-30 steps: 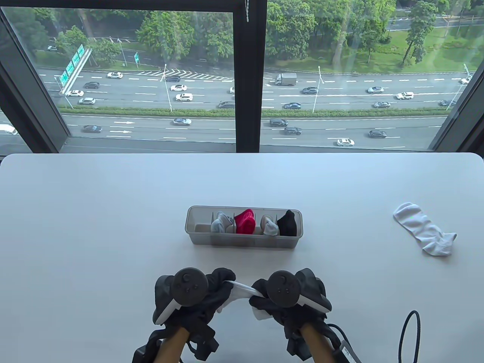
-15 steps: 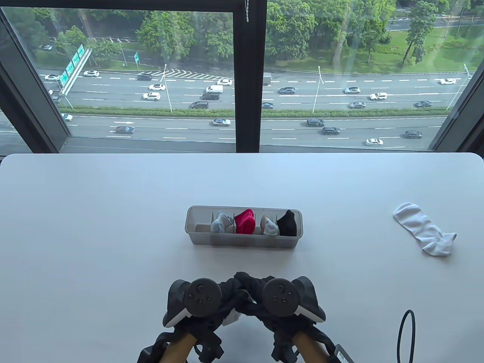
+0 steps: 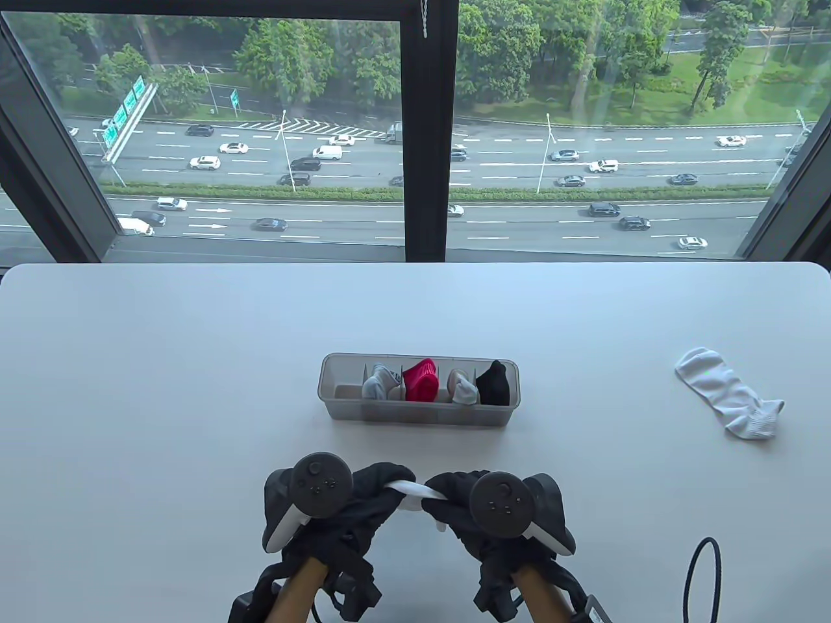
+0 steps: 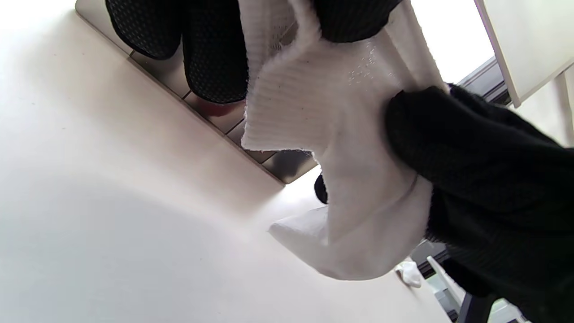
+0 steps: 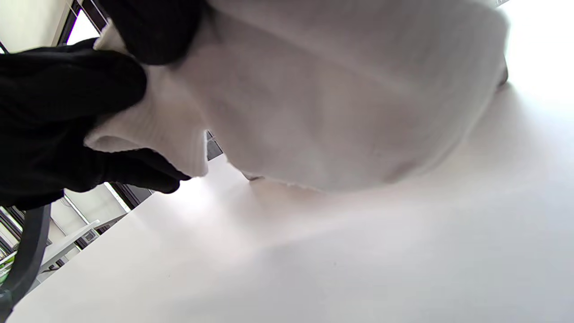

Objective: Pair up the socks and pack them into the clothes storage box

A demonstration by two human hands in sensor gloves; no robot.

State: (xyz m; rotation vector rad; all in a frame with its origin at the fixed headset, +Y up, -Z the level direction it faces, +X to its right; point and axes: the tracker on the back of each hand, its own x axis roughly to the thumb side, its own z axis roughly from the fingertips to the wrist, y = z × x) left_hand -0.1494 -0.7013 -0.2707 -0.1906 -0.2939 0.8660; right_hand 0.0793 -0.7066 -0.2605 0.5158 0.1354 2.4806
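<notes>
Both gloved hands are low at the table's near edge, holding one white sock (image 3: 410, 490) stretched between them. My left hand (image 3: 380, 496) grips its left end and my right hand (image 3: 448, 503) pinches its right end. In the left wrist view the ribbed white sock (image 4: 341, 148) hangs from the left fingers (image 4: 215, 58). In the right wrist view the sock (image 5: 336, 98) fills the top. A second white sock (image 3: 727, 397) lies flat at the far right. The clear storage box (image 3: 337, 405) at centre holds a grey-white pair (image 3: 380, 381), a red pair (image 3: 421, 379), a pale grey pair (image 3: 463, 387) and a black pair (image 3: 493, 383).
A black cable loop (image 3: 704, 571) lies at the near right corner of the white table (image 3: 162, 389). A window with a dark frame (image 3: 425, 130) stands behind the table's far edge.
Half a second ago the hands were pressed together with the sock hidden. They have now drawn apart, and the sock shows stretched between them again.
</notes>
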